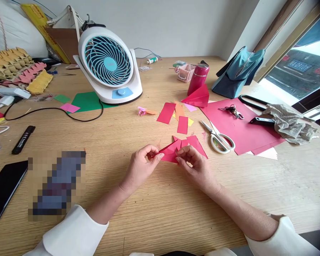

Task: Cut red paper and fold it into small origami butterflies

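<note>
Shows two bare hands at one folded red paper [169, 155], near the middle of the wooden table [138, 213]. Pinches its left corner between thumb and fingers of the left hand [140, 167]. Bends the fingers of the right hand [200, 170] toward the thumb at the paper's near edge; cannot tell whether any paper is caught between them. Counts two small red rectangles [166, 113] just beyond, one pair of scissors [215, 134] to the right, and one folded red piece [200, 96] in front of one red flask [198, 79]. Includes one bunch of keys [232, 111] on large red sheets [242, 133], at least two, overlapping too much for a sure count. Adds one fan [109, 64], one blue bag [233, 78] and one black marker [23, 139].

Hides part of the folded red paper behind fingers, and part of one green sheet [86, 101] under the fan. Cuts off one black phone [6, 190] at the left edge. Blurs one object [58, 185] into coarse squares, impossible to make out.
</note>
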Demonstrator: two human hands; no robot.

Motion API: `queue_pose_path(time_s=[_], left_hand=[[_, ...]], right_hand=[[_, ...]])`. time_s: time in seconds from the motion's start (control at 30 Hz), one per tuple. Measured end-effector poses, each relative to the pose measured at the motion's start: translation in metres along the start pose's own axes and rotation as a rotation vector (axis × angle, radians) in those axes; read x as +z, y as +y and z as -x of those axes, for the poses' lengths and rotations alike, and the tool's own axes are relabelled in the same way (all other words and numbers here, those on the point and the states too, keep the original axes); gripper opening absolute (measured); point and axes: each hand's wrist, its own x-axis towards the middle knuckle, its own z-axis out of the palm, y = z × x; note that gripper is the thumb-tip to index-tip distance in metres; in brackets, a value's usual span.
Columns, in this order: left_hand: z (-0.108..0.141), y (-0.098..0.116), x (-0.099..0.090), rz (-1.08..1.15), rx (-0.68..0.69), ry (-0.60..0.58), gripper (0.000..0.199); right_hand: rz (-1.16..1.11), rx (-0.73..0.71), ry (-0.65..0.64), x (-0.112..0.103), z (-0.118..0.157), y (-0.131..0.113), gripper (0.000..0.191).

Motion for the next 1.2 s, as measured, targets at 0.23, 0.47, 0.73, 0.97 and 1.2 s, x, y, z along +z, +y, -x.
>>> queue_pose_path(time_s=[0.23,0.47,0.73,0.97,1.2], left_hand=[[-0.015,0.001,-0.025,0.076,-0.084,0.014,0.019],[-0.019,0.002,-0.035,-0.170,-0.067,-0.029,0.015],[-0.018,-0.012,-0.022,-0.103,-0.118,-0.123,0.019],[-0.018,-0.023,-0.018,-0.058,-0.135,-0.148,0.023],[-0.021,-0.023,-0.014,-0.040,-0.131,-0.072,0.027]], right_hand=[[0.258,-0.132,0.182,-0.026,-0.011,-0.005,0.006],[0.587,-0.212,0.048,-0.036,-0.020,0.004,0.013],[0.713,-0.352,-0.297,-0.015,-0.017,0.001,0.043],[0.979,-0.198,-0.195,-0.040,0.000,0.023,0.060],[1.130,0.026,-0.258,-0.037,-0.059,0.036,0.067]])
